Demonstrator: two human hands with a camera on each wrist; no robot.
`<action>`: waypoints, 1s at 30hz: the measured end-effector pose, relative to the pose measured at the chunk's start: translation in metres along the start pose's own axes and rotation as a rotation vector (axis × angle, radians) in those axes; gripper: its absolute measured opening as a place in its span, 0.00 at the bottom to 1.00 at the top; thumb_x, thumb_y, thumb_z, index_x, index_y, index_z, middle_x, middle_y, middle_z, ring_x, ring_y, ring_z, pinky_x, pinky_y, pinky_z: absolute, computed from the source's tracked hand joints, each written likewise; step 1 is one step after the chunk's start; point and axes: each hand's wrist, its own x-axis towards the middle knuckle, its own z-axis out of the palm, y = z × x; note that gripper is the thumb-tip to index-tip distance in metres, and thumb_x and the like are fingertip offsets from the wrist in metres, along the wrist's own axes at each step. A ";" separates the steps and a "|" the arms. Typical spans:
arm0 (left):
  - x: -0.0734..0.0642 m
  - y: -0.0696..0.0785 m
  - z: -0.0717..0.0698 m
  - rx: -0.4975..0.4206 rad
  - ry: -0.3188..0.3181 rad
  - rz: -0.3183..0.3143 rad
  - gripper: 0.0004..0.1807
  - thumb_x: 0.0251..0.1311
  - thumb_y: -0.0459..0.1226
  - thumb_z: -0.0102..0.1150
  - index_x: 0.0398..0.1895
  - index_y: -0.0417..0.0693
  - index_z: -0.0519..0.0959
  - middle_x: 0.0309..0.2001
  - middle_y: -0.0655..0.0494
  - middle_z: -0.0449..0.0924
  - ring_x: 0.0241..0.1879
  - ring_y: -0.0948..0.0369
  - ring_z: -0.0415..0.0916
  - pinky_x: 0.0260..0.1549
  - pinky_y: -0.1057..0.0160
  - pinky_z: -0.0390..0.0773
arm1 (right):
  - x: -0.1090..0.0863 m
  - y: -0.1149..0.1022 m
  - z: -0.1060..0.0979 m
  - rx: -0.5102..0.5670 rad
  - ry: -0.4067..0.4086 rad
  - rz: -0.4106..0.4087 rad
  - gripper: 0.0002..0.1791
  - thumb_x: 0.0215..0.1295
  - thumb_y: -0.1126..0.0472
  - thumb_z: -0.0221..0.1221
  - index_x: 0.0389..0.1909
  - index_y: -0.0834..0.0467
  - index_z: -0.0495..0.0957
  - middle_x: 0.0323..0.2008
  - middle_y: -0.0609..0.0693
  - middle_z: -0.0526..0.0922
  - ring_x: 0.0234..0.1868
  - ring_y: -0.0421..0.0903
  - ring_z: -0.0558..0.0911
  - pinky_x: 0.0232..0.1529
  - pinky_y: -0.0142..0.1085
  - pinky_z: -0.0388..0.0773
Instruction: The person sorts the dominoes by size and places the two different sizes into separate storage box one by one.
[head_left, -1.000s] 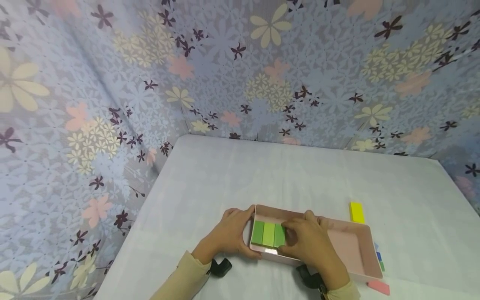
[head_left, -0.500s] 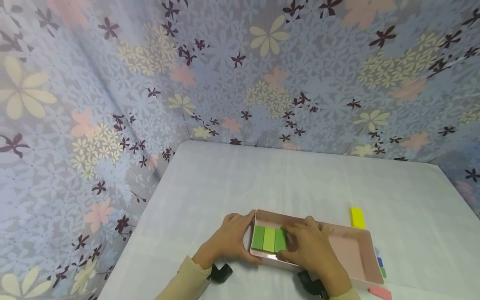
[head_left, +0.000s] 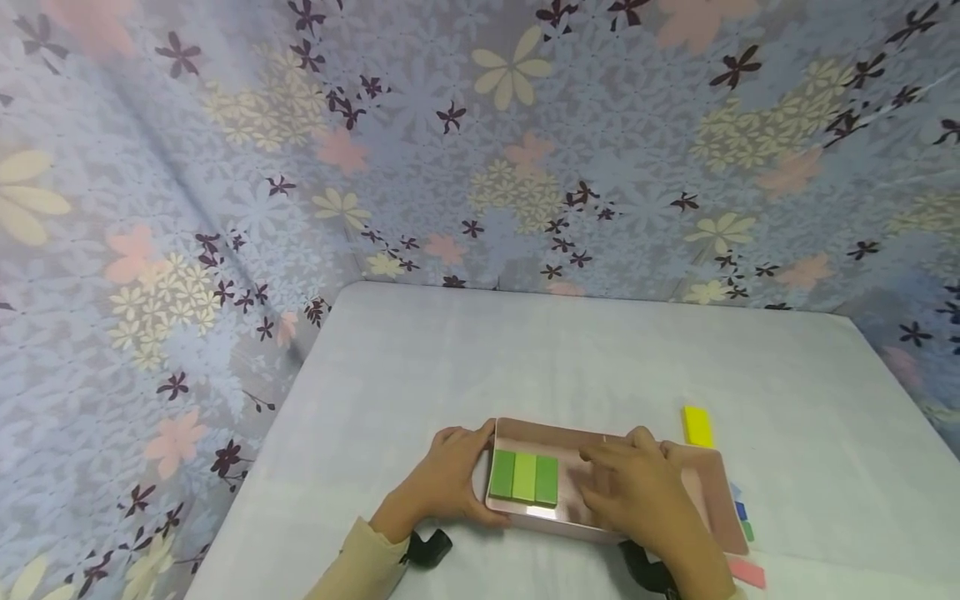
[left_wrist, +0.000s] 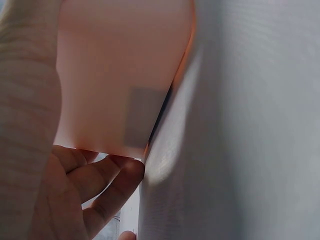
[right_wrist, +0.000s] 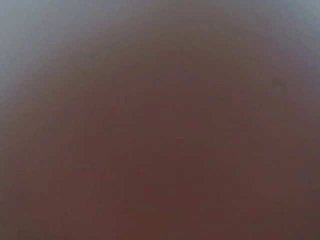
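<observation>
A long pink open box (head_left: 555, 523) lies on the white-covered table. My left hand (head_left: 447, 479) grips its left end, thumb at the front corner and fingers toward the back. In the left wrist view, fingertips (left_wrist: 131, 169) bear against an edge of the pink box (left_wrist: 110, 75). Side by side at the box's left end are a green block (head_left: 502, 475), a lime block (head_left: 524, 477) and another green block (head_left: 547, 481). Just right of them, my right hand (head_left: 637, 483) is over the box with loosely bent fingers and nothing visible in them. The right wrist view is only a dark blur.
Behind the box's right part lies a yellow block (head_left: 697, 427). A pink piece (head_left: 747, 572) sits by its front right corner. Past the right end show a small blue piece (head_left: 741, 511) and a green piece (head_left: 747, 531). Patterned floral fabric (head_left: 420, 167) hangs behind the table.
My right hand has let go of the right-hand green block and moved right, leaving a gap beside it. The left hand keeps its grip on the box. The head view has shifted slightly.
</observation>
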 end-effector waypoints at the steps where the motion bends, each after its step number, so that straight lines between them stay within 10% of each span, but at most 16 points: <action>1: -0.001 0.000 -0.001 -0.002 0.000 -0.002 0.76 0.31 0.73 0.73 0.79 0.40 0.53 0.69 0.57 0.71 0.63 0.59 0.71 0.72 0.48 0.58 | -0.001 0.001 -0.004 0.003 0.000 0.009 0.25 0.44 0.51 0.78 0.47 0.48 0.89 0.43 0.38 0.89 0.37 0.40 0.64 0.41 0.46 0.57; 16: -0.003 -0.003 0.000 -0.010 -0.007 -0.014 0.76 0.31 0.72 0.74 0.79 0.39 0.52 0.71 0.55 0.69 0.65 0.58 0.69 0.72 0.49 0.57 | -0.018 0.042 -0.049 -0.006 0.139 0.079 0.21 0.39 0.60 0.79 0.40 0.52 0.90 0.31 0.43 0.88 0.36 0.43 0.63 0.38 0.56 0.47; 30: 0.000 0.001 0.000 -0.005 -0.001 0.007 0.76 0.31 0.72 0.74 0.79 0.38 0.53 0.70 0.55 0.70 0.64 0.59 0.69 0.72 0.49 0.57 | -0.028 0.100 -0.072 -0.112 0.082 0.189 0.21 0.40 0.60 0.80 0.40 0.52 0.88 0.16 0.40 0.68 0.36 0.52 0.65 0.36 0.61 0.47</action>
